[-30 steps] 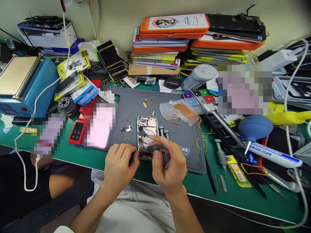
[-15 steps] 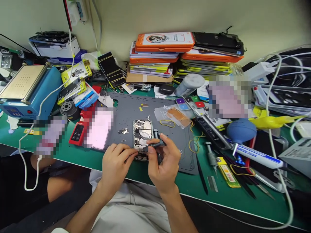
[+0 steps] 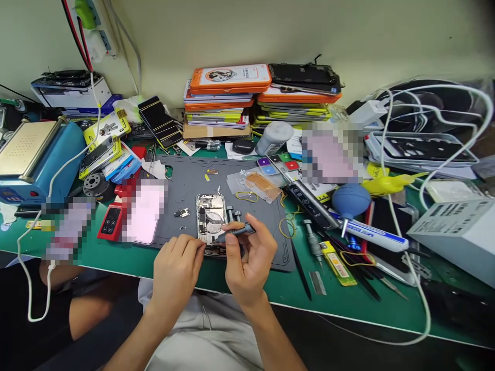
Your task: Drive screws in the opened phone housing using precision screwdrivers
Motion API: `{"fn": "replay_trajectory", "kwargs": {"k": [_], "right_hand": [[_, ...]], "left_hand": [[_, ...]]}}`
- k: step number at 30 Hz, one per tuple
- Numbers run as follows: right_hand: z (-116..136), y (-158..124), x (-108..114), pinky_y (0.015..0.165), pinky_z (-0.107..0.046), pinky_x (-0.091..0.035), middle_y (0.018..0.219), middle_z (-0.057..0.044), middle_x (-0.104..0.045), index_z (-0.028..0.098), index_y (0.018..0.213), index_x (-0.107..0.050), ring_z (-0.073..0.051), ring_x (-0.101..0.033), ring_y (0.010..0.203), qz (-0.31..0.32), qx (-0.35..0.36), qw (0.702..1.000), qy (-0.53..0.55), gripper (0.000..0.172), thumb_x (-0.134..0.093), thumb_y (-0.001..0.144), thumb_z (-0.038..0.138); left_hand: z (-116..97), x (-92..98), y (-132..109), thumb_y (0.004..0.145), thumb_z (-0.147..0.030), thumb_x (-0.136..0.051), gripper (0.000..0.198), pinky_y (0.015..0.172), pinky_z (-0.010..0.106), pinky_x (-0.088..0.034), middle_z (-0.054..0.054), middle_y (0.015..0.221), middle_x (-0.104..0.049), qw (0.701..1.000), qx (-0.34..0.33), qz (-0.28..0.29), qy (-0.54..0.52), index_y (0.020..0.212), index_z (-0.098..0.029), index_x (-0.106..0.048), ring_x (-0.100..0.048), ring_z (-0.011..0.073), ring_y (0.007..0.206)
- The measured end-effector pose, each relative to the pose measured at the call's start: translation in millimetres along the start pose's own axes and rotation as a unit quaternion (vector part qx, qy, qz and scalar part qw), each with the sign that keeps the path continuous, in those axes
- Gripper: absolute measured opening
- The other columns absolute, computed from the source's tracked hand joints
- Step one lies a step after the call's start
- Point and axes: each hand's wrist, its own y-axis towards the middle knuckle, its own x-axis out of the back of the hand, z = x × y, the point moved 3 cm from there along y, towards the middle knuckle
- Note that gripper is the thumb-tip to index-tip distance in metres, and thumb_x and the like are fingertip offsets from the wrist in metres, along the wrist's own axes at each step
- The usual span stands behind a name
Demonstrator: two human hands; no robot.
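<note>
Right hand [image 3: 250, 264] pinching tool [image 3: 245, 230], left hand [image 3: 176, 268] curled

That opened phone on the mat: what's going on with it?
A person's right hand holds a dark screwdriver-like tool over the opened phone, whose insides lie bare. The left hand is bunched at the phone's lower left side; whether it grips anything is unclear. Small loose parts lie on the dark mat, left of the phone.
</note>
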Motion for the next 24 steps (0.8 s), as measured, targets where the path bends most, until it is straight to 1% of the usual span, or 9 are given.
{"fn": "replay_trajectory", "kwargs": {"k": [4, 7, 10, 13, 15, 20, 24], "right_hand": [[0.6, -0.2, 0.0, 0.076, -0.029, -0.069, 0.111, -0.006, -0.074, 0.027, 0.159, -0.05, -0.017, -0.079, 0.098, 0.0, -0.008, 1.0, 0.015, 0.053, -0.061, 0.109, 0.012], [1.0, 0.3, 1.3, 0.077, -0.029, -0.068, 0.111, -0.006, -0.074, 0.028, 0.159, -0.05, -0.017, -0.078, 0.098, -0.004, -0.012, 1.0, 0.017, 0.054, -0.061, 0.109, 0.013], [1.1, 0.9, 2.3, 0.076, -0.029, -0.068, 0.111, -0.006, -0.074, 0.028, 0.159, -0.049, -0.017, -0.078, 0.098, -0.005, -0.012, 1.0, 0.015, 0.054, -0.06, 0.109, 0.013], [0.9, 0.7, 2.8, 0.077, -0.027, -0.067, 0.112, -0.006, -0.074, 0.028, 0.16, -0.049, -0.016, -0.078, 0.099, -0.004, -0.008, 1.0, 0.024, 0.055, -0.06, 0.108, 0.011], [1.0, 0.1, 3.2, 0.076, -0.026, -0.066, 0.113, -0.006, -0.074, 0.028, 0.16, -0.05, -0.016, -0.078, 0.099, -0.005, -0.005, 0.999, 0.032, 0.056, -0.06, 0.108, 0.01], [1.1, -1.0, 4.0, 0.077, -0.028, -0.067, 0.111, -0.005, -0.075, 0.029, 0.162, -0.048, -0.017, -0.079, 0.099, 0.001, -0.024, 0.999, 0.039, 0.056, -0.06, 0.109, 0.012], [0.5, -0.5, 4.4, 0.077, -0.029, -0.067, 0.111, -0.005, -0.075, 0.029, 0.162, -0.048, -0.017, -0.079, 0.099, 0.0, -0.031, 0.999, 0.039, 0.056, -0.06, 0.11, 0.013]], "left_hand": [[-0.6, -3.4, 4.9, 0.113, -0.017, -0.059, 0.012, 0.074, 0.034, -0.053, 0.001, 0.094, -0.073, 0.999, 0.003, 0.032, 0.001, 0.102, -0.023, -0.061, -0.069, 0.0193, 0.083], [2.0, -2.1, 5.5, 0.112, -0.016, -0.058, 0.012, 0.074, 0.033, -0.054, 0.0, 0.093, -0.071, 0.999, -0.006, 0.036, -0.006, 0.102, -0.024, -0.059, -0.069, 0.0184, 0.082], [10.6, 4.6, 1.0, 0.113, -0.018, -0.058, 0.009, 0.078, 0.031, -0.055, 0.001, 0.098, -0.073, 0.999, 0.016, 0.028, -0.021, 0.107, -0.024, -0.061, -0.072, 0.0177, 0.086], [23.0, 12.9, -5.1, 0.114, -0.021, -0.059, 0.007, 0.079, 0.031, -0.056, 0.001, 0.101, -0.074, 0.998, 0.054, 0.019, 0.011, 0.109, -0.023, -0.064, -0.074, 0.0177, 0.088], [28.4, 16.6, -7.4, 0.115, -0.024, -0.058, 0.01, 0.079, 0.032, -0.056, 0.001, 0.101, -0.075, 0.998, 0.058, 0.025, 0.027, 0.109, -0.023, -0.066, -0.075, 0.0182, 0.09], [31.8, 19.8, -6.4, 0.118, -0.028, -0.054, 0.018, 0.082, 0.03, -0.055, 0.001, 0.104, -0.078, 0.996, 0.07, 0.054, 0.007, 0.11, -0.024, -0.07, -0.076, 0.0171, 0.094], [31.0, 19.2, -3.4, 0.118, -0.029, -0.055, 0.019, 0.081, 0.03, -0.054, 0.0, 0.105, -0.078, 0.997, 0.063, 0.045, 0.028, 0.112, -0.023, -0.072, -0.077, 0.017, 0.093]]}}
